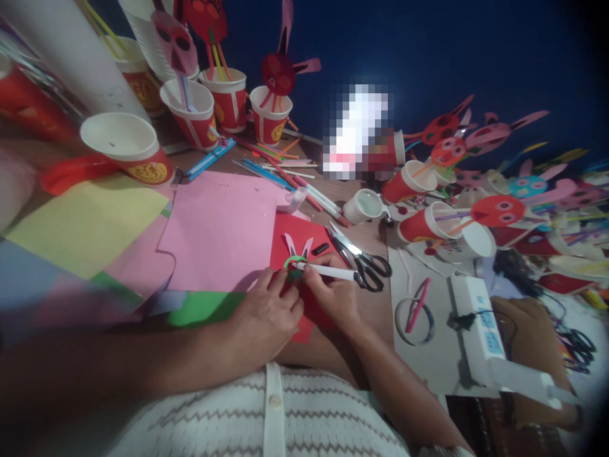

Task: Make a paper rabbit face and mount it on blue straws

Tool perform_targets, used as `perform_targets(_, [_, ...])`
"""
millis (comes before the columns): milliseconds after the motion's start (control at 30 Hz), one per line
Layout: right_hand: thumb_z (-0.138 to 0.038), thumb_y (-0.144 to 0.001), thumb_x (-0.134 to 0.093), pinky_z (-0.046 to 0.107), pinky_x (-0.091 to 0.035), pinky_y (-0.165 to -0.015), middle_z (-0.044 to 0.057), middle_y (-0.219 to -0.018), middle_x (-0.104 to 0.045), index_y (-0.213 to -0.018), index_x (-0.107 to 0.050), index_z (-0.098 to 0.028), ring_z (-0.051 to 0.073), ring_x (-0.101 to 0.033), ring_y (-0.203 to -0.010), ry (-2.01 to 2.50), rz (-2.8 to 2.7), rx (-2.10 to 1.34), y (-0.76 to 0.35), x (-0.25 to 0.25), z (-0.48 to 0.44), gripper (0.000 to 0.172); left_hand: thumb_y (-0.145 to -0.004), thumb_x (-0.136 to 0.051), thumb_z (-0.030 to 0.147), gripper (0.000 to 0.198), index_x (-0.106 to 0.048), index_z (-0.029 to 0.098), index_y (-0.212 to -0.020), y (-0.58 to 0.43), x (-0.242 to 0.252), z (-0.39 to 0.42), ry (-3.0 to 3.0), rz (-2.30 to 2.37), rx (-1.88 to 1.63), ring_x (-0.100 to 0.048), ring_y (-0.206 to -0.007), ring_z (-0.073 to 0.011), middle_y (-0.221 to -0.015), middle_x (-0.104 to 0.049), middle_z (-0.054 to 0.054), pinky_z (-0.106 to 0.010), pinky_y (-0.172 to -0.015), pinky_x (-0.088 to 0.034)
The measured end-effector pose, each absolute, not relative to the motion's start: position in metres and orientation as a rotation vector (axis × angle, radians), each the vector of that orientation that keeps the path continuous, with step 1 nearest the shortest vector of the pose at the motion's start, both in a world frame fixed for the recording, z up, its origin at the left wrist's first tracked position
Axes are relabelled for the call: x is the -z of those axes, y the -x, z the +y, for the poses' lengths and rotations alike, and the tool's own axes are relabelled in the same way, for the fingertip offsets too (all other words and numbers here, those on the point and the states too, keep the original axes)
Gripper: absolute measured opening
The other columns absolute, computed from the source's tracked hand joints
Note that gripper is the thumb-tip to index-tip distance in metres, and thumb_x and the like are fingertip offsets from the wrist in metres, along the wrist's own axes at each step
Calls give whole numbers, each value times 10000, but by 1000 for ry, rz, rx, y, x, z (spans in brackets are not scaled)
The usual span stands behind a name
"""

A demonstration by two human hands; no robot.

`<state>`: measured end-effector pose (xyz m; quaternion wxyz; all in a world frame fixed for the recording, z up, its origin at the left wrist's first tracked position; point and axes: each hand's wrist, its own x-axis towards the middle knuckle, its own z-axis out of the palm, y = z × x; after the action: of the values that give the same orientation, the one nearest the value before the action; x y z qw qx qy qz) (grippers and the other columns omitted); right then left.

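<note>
In my right hand (333,285) is a white marker pen (333,271), its tip at a small green paper rabbit head (295,261) with upright pink ears (289,244). My left hand (273,314) has its fingers curled onto the near left side of that rabbit head, holding it; the fingers hide part of it. Red paper (295,230) lies under both hands. A black pen cap (320,249) rests just beyond my right fingers. Beside it are black-handled scissors (366,260), their blades pointing away from me and to the left.
Pink paper (219,235), a yellow sheet (90,219) and green paper (204,308) spread leftward. Red paper cups (188,120) with rabbit heads on sticks line the back and right. A tape roll (402,324) and white power strip (476,317) lie at right.
</note>
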<state>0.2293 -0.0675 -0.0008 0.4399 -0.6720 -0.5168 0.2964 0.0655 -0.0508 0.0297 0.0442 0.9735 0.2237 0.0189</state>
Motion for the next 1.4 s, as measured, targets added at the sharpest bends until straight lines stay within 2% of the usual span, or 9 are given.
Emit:
perform_targets(200, [-321,-829,-609,249,-464,-541,-27,-634,-632,-751,-576,-214,139,-599,-569,1678,-1306,-771,-230,0,-68,137,-870,-520,348,332,-657,122,-1070,-65,-31,-50,-2974,681,-6,-534,-1095,-362,-1061,-679,-135,-515,-946,-305])
perform_targets(1400, [-312,-821,-586,262,-460,-548,-15,-623,-617,-752,-570,-205,142,-578,-569,1683,-1337,-754,-232,-4,-64,129,-873,-523,360,350,-650,119,-1094,-65,-32,-50,-2954,673,-1,-521,-1113,-368,-1068,-670,-142,-509,-943,-306])
